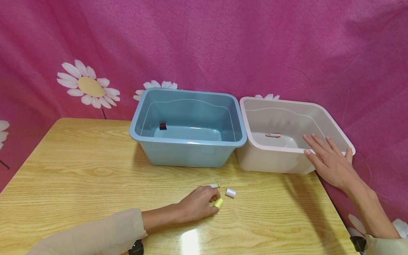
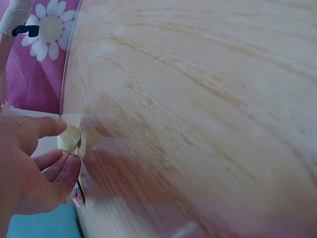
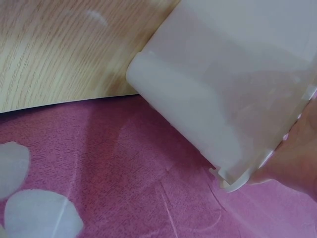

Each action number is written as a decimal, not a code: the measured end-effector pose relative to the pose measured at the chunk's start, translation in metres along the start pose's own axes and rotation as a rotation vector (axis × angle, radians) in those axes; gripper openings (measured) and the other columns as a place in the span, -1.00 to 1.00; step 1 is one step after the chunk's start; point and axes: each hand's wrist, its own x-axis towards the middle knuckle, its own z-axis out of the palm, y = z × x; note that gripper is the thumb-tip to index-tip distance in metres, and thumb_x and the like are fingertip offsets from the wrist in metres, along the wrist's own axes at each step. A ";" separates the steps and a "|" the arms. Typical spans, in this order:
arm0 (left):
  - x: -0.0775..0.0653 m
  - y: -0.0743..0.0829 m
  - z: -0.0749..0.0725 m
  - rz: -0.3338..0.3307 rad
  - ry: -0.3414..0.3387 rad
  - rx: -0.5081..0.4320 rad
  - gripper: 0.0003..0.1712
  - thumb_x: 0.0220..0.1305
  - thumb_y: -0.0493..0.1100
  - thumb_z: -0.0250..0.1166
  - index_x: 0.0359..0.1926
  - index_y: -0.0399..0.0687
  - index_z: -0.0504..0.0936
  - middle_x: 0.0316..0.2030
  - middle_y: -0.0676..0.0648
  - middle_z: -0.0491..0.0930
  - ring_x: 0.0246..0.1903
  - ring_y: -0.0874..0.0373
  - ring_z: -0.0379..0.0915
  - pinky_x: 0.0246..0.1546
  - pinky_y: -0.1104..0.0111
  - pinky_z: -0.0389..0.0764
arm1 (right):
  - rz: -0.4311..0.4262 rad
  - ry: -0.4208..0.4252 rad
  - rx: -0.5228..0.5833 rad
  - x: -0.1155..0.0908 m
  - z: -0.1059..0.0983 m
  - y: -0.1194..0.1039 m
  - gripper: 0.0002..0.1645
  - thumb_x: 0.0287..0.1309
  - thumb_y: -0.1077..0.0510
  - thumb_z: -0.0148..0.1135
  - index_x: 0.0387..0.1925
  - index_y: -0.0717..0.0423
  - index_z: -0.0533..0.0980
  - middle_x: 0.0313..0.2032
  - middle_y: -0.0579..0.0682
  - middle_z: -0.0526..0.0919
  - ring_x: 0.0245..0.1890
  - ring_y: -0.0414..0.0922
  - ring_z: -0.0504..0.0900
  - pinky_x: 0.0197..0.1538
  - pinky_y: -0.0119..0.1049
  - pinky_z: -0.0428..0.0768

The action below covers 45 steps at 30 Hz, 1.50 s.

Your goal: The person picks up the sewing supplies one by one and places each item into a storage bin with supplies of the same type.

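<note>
My left hand [image 1: 199,203] is low over the table, thumb and fingers pinching a small yellow thread spool [image 1: 218,203]. In the left wrist view, the yellow spool [image 2: 69,139] sits between the thumb and fingertips, close to the tabletop. A white thread spool [image 1: 230,192] lies just right of that hand. Behind its knuckles a small pale banded item [image 1: 215,185] is partly hidden. Fairly straight fingers of my right hand [image 1: 334,164] rest across the front right rim of a beige bin [image 1: 274,159]; the right wrist view shows that hand [image 3: 292,158] at the rim.
A blue bin [image 1: 188,154] stands left of the beige one, with a dark maroon spool [image 1: 163,126] inside. Inside the beige bin lies a small orange-pink bundle [image 1: 272,135]. A pink flowered cloth [image 1: 204,46] hangs behind the wooden table [image 1: 79,170].
</note>
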 end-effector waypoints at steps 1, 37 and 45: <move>0.000 0.000 0.000 -0.002 0.001 -0.004 -0.84 0.09 -0.30 0.46 -0.29 -0.19 0.65 -0.38 0.05 0.54 -0.35 0.27 0.42 -0.28 0.54 0.49 | -0.001 0.000 -0.001 0.000 0.000 0.000 -0.34 0.56 -0.11 -0.17 0.57 -0.17 0.05 0.51 0.21 0.05 0.47 0.40 -0.17 0.13 0.60 -0.52; 0.008 0.008 -0.011 -0.018 -0.063 -0.180 -0.73 0.12 -0.45 0.38 -0.14 -0.17 0.73 -0.32 0.14 0.58 -0.39 0.34 0.38 -0.35 0.52 0.50 | 0.006 -0.007 0.009 0.000 -0.001 -0.002 -0.34 0.55 -0.11 -0.15 0.57 -0.20 0.05 0.51 0.20 0.05 0.47 0.39 -0.19 0.14 0.56 -0.57; 0.009 0.009 -0.025 -0.012 -0.065 -0.275 -0.71 0.15 -0.45 0.36 -0.09 -0.20 0.73 -0.19 0.06 0.64 -0.28 0.31 0.49 -0.28 0.50 0.55 | 0.008 -0.005 0.010 0.000 -0.002 -0.002 -0.34 0.55 -0.11 -0.16 0.57 -0.20 0.05 0.51 0.20 0.06 0.48 0.38 -0.18 0.15 0.56 -0.57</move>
